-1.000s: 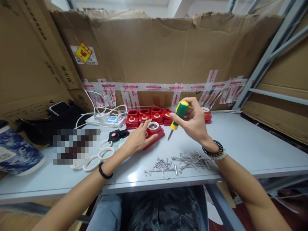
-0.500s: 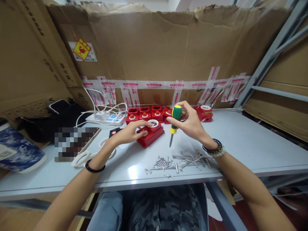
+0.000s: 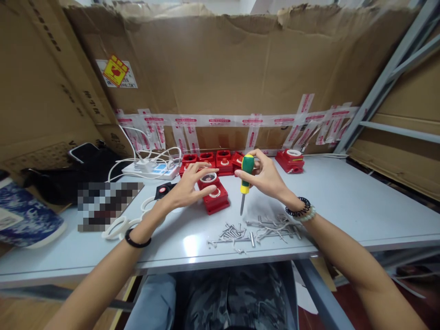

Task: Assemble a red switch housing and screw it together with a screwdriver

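My right hand (image 3: 266, 178) is closed round a green and yellow screwdriver (image 3: 245, 176), held upright with its tip just above the grey table (image 3: 343, 201). My left hand (image 3: 187, 187) has its fingers spread over the left side of a red plastic box (image 3: 215, 196) with a white ring on top, touching it. The box stands at the table's middle, just left of the screwdriver. A loose heap of metal screws (image 3: 254, 229) lies in front of my right wrist.
A row of several red boxes (image 3: 211, 161) stands at the back, one more red box (image 3: 290, 160) to the right. White rings (image 3: 118, 227), a black part (image 3: 164, 189), a power strip (image 3: 151, 169) with white cables and a blue patterned bag (image 3: 25, 215) lie left. Cardboard walls the table.
The red box has been turned and pulled a little nearer under my left hand. My right hand has brought the screwdriver down and slightly left, more upright.
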The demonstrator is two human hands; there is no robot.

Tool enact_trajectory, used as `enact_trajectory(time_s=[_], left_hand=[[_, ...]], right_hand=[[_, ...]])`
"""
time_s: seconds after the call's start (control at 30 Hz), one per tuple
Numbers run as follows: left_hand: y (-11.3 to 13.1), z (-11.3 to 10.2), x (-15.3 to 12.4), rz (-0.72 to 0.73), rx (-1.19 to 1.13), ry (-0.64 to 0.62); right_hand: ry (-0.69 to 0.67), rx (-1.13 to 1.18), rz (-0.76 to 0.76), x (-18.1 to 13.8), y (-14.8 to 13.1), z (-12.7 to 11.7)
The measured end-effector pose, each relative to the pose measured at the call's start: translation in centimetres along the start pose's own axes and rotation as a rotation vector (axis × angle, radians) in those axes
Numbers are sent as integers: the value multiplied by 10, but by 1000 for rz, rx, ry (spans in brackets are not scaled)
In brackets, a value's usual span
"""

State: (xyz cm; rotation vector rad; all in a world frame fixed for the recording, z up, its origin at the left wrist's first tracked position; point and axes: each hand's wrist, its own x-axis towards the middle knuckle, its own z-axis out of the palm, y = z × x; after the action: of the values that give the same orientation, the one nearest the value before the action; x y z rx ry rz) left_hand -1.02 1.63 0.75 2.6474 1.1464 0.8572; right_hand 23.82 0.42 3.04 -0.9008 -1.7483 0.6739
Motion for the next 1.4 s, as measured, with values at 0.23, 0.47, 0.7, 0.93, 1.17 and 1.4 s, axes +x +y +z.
enact_trajectory(time_s=[0.23, 0.47, 0.7, 0.93, 1.17, 1.4], left_hand=[[-16, -5, -5, -44, -124, -231], [-11, 2, -3, -39, 47, -131], [-5, 5, -3, 0, -76, -143], [-2, 4, -3, -26, -81, -179], [-4, -4, -5, 13, -122, -257], [0, -8, -6, -5, -163, -307]], right_hand=[[-9, -41, 36, 1, 7, 2], [-59, -23, 57, -3, 5, 6], [-90, -52, 80, -5, 4, 10], [-94, -47, 67, -6, 3, 10], [-62, 23, 63, -4, -1, 6], [92, 116, 52, 0, -17, -4]])
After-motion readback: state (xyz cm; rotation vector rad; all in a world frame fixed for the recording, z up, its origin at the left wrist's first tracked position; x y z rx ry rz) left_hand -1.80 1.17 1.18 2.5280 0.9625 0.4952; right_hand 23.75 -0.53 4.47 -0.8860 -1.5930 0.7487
